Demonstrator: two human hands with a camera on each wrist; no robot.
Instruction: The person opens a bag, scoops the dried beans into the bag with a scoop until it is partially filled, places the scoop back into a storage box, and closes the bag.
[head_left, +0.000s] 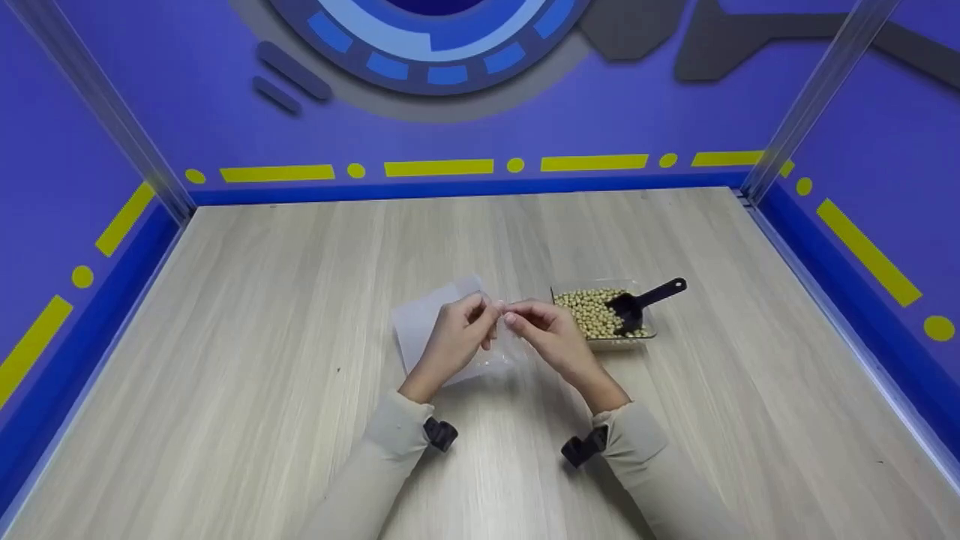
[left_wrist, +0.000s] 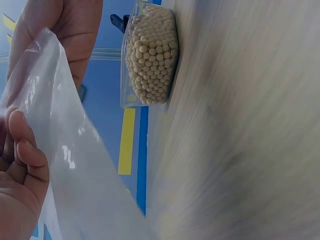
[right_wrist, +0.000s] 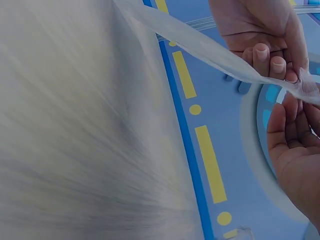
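A translucent white plastic bag [head_left: 420,322] hangs from both hands, low over the table, its sheet slanting down in the left wrist view. My left hand [head_left: 459,335] pinches the bag's upper edge between thumb and fingers. Opposite it, my right hand [head_left: 553,336] pinches the same edge, the fingertips of both hands almost meeting. In the right wrist view the gripped part of the bag [right_wrist: 200,47] is bunched into a narrow strip. Right of the hands, a clear plastic box [head_left: 619,343] holds pale round beans [head_left: 589,311], with a black scoop [head_left: 660,293] stuck in them.
The wooden table [head_left: 285,300] runs back to a blue-purple wall [head_left: 435,142] with yellow markings. Side walls with metal corner posts [head_left: 817,94] enclose it left and right. The box stands close behind the right hand, its scoop handle pointing to the back right.
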